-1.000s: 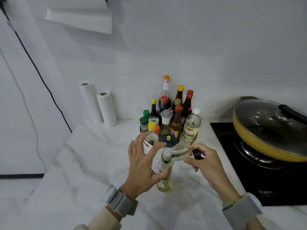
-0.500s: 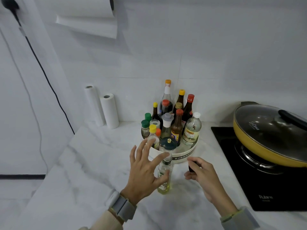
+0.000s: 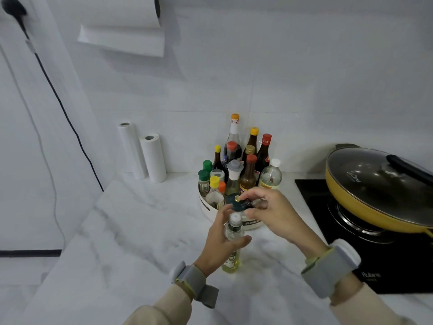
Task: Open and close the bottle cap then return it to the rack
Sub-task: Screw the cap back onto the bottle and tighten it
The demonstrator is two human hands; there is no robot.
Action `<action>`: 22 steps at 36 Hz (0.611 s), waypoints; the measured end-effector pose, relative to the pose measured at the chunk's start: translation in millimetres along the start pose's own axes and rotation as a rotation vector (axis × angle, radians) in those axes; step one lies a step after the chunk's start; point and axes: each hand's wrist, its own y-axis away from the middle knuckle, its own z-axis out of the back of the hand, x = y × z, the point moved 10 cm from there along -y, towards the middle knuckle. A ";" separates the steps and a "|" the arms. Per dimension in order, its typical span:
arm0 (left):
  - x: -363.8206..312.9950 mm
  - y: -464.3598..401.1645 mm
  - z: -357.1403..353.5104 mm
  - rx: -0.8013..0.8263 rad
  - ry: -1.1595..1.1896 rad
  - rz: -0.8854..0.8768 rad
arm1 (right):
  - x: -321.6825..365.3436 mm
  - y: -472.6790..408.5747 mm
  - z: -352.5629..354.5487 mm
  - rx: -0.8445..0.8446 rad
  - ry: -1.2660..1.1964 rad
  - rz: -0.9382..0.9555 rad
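A small clear bottle [image 3: 232,260] with yellow oil stands on the marble counter, just in front of the round white rack [image 3: 205,208]. Its pale pouring top is bare. My left hand [image 3: 219,242] is wrapped around the bottle's body from the left. My right hand [image 3: 275,214] hovers a little above and to the right of the bottle's mouth, pinching a small black cap [image 3: 248,203] in its fingertips. The cap is off the bottle and apart from it.
The rack holds several sauce and spice bottles, with a dark blue knobbed lid [image 3: 235,202] at its front. A yellow pan with a glass lid [image 3: 375,184] sits on the black cooktop [image 3: 311,191] at right. Two paper rolls [image 3: 152,158] stand by the back wall.
My left hand went from spread fingers to a full hold on the bottle. My right hand rose from beside the bottle and brought the black cap up near its mouth.
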 end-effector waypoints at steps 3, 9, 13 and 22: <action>4.5 -2.1 -2.8 0.000 0.030 -0.001 | 11.2 -7.3 -11.1 0.093 0.192 0.040; 7.6 -1.4 -3.8 -0.043 0.135 0.013 | 24.0 -12.6 -27.7 0.240 0.480 0.115; 9.2 -1.8 -4.1 -0.061 0.169 -0.004 | 31.2 -15.4 -30.2 0.282 0.562 0.167; 10.2 -2.9 -4.8 -0.060 0.169 -0.007 | 29.3 -21.2 -39.1 0.368 0.621 0.162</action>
